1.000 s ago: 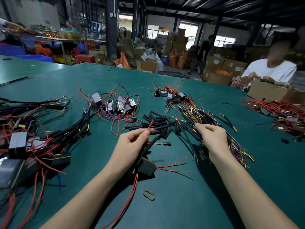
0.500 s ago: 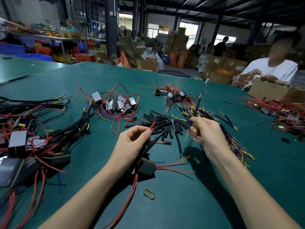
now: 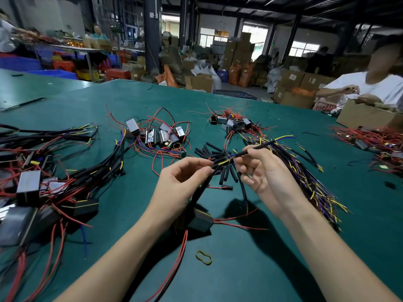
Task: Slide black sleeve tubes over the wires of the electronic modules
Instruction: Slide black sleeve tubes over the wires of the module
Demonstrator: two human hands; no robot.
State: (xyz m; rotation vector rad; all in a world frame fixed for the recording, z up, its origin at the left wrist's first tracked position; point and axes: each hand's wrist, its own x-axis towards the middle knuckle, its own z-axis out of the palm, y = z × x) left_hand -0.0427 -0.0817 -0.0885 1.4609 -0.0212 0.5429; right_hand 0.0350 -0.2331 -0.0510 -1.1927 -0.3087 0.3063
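Note:
My left hand pinches the black-sleeved wires rising from a black module that lies on the green table below it. My right hand grips a sleeved wire lead with yellow and blue ends poking out past the hand to the upper right; its near end meets my left fingertips. A heap of loose black sleeve tubes lies just behind both hands. Red wires trail from the module toward me and to the right.
Finished sleeved modules are piled at the left. Bare modules with red wires and a second cluster lie farther back. A bundle of sleeved leads spreads right of my hand. A yellow rubber band lies near me. A person sits at far right beside a cardboard box.
My right hand picked a lead out of the bundle at the right, lifted it, then brought it left and down until its end meets my left fingertips. The left hand stayed in place.

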